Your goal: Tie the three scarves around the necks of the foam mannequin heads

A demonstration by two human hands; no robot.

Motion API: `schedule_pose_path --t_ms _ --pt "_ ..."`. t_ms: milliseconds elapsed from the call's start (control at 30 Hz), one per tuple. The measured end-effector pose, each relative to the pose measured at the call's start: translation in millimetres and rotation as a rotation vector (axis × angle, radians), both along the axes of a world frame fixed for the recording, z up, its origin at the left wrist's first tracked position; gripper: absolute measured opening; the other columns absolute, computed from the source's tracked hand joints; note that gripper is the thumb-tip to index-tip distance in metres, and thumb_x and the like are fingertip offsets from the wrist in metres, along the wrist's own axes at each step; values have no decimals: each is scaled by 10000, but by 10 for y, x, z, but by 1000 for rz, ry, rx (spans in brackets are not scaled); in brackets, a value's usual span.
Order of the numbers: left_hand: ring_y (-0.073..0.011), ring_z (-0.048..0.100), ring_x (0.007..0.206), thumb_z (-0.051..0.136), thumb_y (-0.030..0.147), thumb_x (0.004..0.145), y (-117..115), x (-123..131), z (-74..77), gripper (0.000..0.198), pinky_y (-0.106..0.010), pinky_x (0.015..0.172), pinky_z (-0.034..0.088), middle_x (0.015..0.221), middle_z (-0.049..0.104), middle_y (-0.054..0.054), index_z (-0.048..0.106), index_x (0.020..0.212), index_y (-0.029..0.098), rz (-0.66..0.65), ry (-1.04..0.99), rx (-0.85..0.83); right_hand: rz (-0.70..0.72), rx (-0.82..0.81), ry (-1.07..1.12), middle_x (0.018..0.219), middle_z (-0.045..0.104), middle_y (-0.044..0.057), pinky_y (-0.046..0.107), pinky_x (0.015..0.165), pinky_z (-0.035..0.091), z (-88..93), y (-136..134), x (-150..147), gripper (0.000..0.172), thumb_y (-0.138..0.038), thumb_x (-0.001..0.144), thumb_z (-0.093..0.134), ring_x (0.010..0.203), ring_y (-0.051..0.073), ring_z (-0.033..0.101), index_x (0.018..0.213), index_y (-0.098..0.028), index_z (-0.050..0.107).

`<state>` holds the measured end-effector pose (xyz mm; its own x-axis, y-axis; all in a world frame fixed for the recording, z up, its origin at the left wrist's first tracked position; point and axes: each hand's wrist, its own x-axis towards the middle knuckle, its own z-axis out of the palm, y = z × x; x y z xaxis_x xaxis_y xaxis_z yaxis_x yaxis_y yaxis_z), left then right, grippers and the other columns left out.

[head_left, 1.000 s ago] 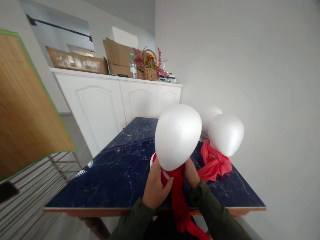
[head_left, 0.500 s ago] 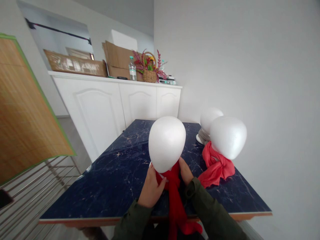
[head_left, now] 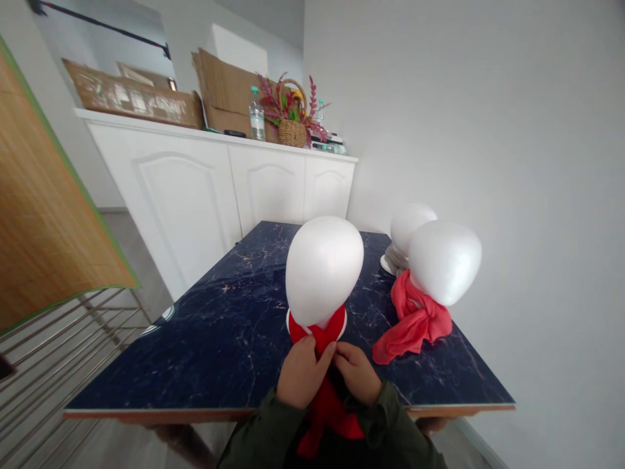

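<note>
I have left hand (head_left: 301, 372) pinching red scarf (head_left: 326, 335) | right hand (head_left: 360, 374) pinching it alongside | white head form (head_left: 323, 267) above scarf | both toward tabletop (head_left: 209, 345) near edge

Blue marbled table (head_left: 205, 352). On it: front head form (head_left: 325, 268), rear head form (head_left: 409, 223), right head form (head_left: 445, 260), coral scarf (head_left: 413, 322) draping down.

soft, diffuse light glosses the nearest white head (head_left: 325, 268).

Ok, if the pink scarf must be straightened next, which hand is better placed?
Probably the right hand: it is nearer the pink scarf, with the left hand farther away. Both hands are at the red scarf.
</note>
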<state>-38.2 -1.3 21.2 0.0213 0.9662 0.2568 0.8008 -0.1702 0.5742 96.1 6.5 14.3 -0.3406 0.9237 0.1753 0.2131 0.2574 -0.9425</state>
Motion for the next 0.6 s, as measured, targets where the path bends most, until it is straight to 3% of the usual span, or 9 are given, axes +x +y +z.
schedule_pose_path --t_ms 100,200,300,367,467,600 --pt "-223 574 677 394 375 835 49 -7 -12 278 -326 655 404 657 573 -73 492 663 179 76 -97 -24 -20 -244 114 630 582 -2 243 579 449 -65 66 -65 200 -346 761 484 594 123 570 692 -166 536" --pt "-202 582 702 419 352 825 56 -47 -49 234 -310 678 416 711 603 -62 529 728 170 64 -471 -24 -168 -438 44 543 542 -8 217 394 388 -110 129 -102 344 -500 759 459 423 120 542 679 -168 497" --pt "-200 602 773 477 402 799 44 -61 -73 317 -308 707 441 851 647 -74 566 957 142 14 -962 -110 -150 -372 -150 475 513 -1 199 326 303 -80 189 -130 461 -583 752 449 335 100 480 592 -155 511" --pt "-205 609 818 534 410 766 31 -61 -78 407 -313 740 448 916 657 -85 559 1058 129 -5 -1186 -167 -91 -273 -152 458 507 0 199 362 312 -50 228 -157 467 -578 731 499 366 87 466 559 -146 541" --pt "-202 600 906 595 383 731 2 -70 -84 431 -314 849 425 985 655 -84 576 1078 129 -8 -1332 -181 -37 -221 130 531 555 -4 208 474 370 -41 276 -202 376 -519 673 603 484 87 481 629 -146 602" --pt "-200 600 931 611 366 731 -69 -119 -84 380 -315 883 425 975 657 -86 593 1018 118 -30 -1432 -241 -105 -481 424 404 407 -74 187 370 234 -70 328 -202 330 -464 589 689 369 48 305 613 -163 555"
